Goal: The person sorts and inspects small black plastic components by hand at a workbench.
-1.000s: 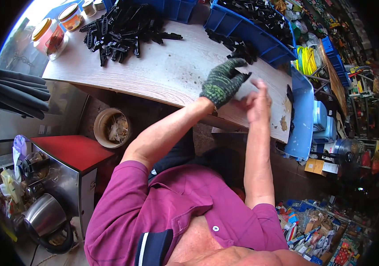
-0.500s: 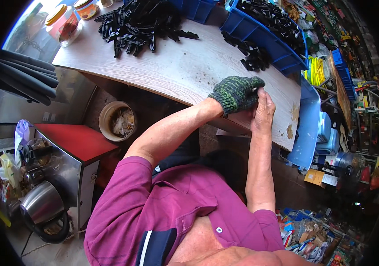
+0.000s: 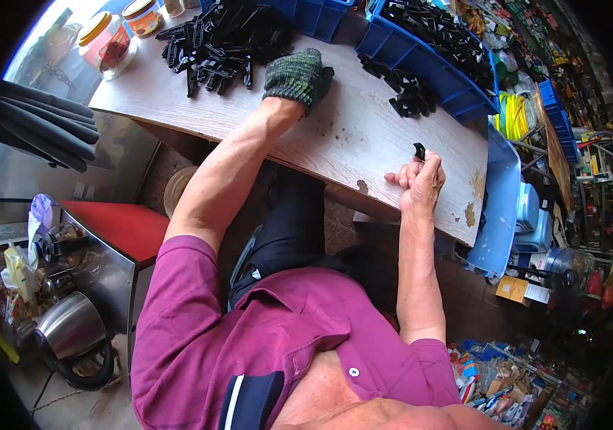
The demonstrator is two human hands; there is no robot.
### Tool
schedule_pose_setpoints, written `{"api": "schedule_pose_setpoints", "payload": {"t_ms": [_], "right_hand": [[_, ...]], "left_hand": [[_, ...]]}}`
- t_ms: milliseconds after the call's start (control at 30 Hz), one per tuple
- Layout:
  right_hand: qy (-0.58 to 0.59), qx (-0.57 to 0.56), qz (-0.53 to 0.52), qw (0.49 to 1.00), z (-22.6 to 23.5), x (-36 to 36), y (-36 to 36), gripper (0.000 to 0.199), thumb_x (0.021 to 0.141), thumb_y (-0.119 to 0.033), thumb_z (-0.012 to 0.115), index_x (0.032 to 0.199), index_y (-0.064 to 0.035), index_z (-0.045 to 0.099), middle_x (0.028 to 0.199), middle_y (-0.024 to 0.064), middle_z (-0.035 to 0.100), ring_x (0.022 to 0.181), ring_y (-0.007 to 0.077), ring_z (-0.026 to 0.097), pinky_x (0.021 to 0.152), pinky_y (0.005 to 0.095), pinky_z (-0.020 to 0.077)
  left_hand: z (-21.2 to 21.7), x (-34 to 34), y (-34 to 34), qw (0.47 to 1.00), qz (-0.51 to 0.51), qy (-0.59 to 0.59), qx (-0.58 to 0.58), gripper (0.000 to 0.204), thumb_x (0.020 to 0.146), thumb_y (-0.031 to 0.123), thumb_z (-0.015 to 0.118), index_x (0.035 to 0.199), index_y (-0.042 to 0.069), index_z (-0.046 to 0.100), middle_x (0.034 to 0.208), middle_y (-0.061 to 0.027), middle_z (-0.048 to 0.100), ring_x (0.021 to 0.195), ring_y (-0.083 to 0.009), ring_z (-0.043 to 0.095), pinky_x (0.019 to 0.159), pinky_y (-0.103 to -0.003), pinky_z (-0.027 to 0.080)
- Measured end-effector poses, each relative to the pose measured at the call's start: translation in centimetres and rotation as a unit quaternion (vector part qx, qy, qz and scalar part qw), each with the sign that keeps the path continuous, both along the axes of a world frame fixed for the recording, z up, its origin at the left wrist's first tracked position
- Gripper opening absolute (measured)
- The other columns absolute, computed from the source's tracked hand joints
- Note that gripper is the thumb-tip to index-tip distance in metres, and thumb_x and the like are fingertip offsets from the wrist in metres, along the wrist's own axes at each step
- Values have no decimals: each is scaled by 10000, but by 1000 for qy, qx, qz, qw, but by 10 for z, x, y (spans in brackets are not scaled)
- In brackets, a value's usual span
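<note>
My left hand [image 3: 295,77], in a dark green knitted glove, reaches over the table at the right edge of a heap of long black plastic pieces [image 3: 213,44]. Its fingertips are hidden beneath the glove's back, so I cannot tell whether anything is in them. Bare, my right hand [image 3: 421,180] is above the table's right part, closed on a small black plastic piece [image 3: 420,150] that sticks up between thumb and fingers. A smaller group of short black pieces [image 3: 410,99] lies on the table beyond my right hand.
On the pale wood-look table [image 3: 364,143], a blue crate [image 3: 432,68] full of black pieces stands at the far right. Lidded jars [image 3: 106,46] stand far left. A light blue tub [image 3: 496,208] is beside the table's right edge; a red-topped cabinet [image 3: 116,228] stands left.
My two hands were together over the table's front edge. The gloved left has moved away, leftward and far, to the heap; the right now shows a small black piece in its fingers.
</note>
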State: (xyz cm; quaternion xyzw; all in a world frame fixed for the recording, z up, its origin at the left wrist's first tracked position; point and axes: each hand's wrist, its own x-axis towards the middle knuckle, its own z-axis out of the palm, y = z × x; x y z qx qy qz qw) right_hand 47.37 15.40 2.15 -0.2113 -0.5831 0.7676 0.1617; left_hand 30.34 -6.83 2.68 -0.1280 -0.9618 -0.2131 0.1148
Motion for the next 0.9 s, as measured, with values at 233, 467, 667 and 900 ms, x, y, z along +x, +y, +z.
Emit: {"api": "schedule_pose_setpoints", "payload": {"t_ms": [233, 467, 667, 900], "right_hand": [[9, 22, 6, 1000, -1, 1, 3, 353, 958, -356, 504, 712, -104, 482, 459, -32, 297, 402, 105, 349, 466, 418, 564], [55, 22, 35, 998, -5, 2, 3, 330, 1008, -361, 531, 831, -83, 522, 492, -44, 341, 418, 68, 383, 455, 362, 578], [48, 19, 21, 998, -3, 1, 3, 257, 981, -264, 512, 789, -94, 517, 491, -38, 342, 413, 72, 381, 442, 364, 574], [24, 26, 19, 999, -2, -1, 1, 298, 973, -316, 520, 753, -117, 485, 472, -36, 317, 412, 91, 375, 449, 394, 575]], "left_hand": [[-1, 30, 8, 995, -64, 45, -54, 269, 918, 246, 582, 1138, 106, 649, 1097, -206, 641, 996, -418, 628, 816, -517, 535], [-25, 1, -6, 991, -51, 119, -6, 293, 928, 188, 543, 1203, 134, 626, 1011, -176, 657, 932, -404, 629, 776, -516, 523], [-10, -4, 5, 989, -32, 141, -10, 344, 895, 399, 640, 1143, 161, 662, 1101, -165, 664, 1001, -391, 617, 812, -506, 523], [-26, -38, 7, 996, -28, 82, 13, 248, 926, 344, 587, 1060, 156, 679, 1001, -133, 701, 950, -404, 634, 824, -501, 527]]}}
